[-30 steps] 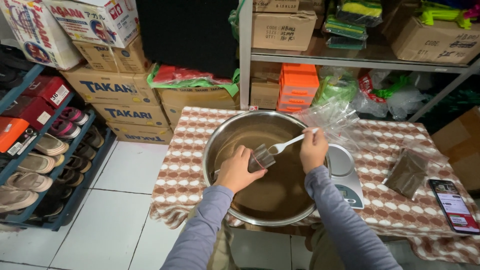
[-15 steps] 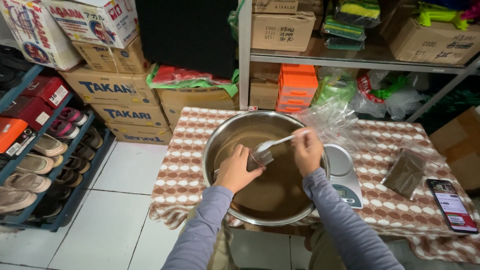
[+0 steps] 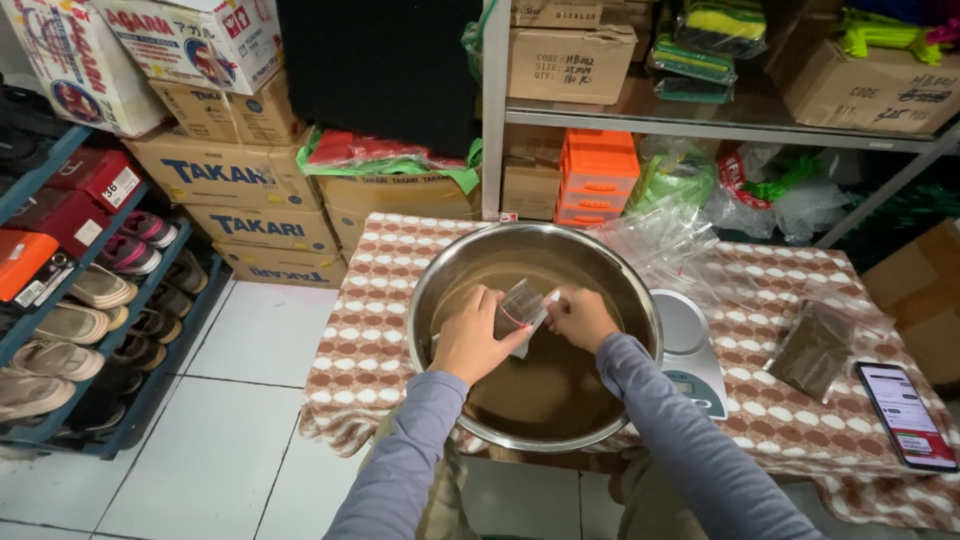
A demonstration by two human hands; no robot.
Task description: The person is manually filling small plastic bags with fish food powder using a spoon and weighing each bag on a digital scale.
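Both my hands are inside a large steel bowl (image 3: 640, 300) holding brown powder. My left hand (image 3: 478, 338) pinches a small clear plastic bag (image 3: 521, 305) with a red seal line and keeps it upright over the powder. My right hand (image 3: 582, 319) is closed at the bag's mouth on a white plastic spoon (image 3: 552, 298), of which only a short piece shows. The spoon's bowl is hidden behind the bag and fingers.
The bowl sits on a table with a brown-and-white patterned cloth (image 3: 380, 300). A white kitchen scale (image 3: 690, 350) stands right of it, then a filled dark packet (image 3: 815, 350) and a phone (image 3: 905, 415). Loose clear bags (image 3: 665, 240) lie behind. Cartons and shoe racks stand left.
My right hand has dropped from above the bowl's far side down to the bag, bringing the spoon to its mouth. My left hand with the bag has stayed in place.
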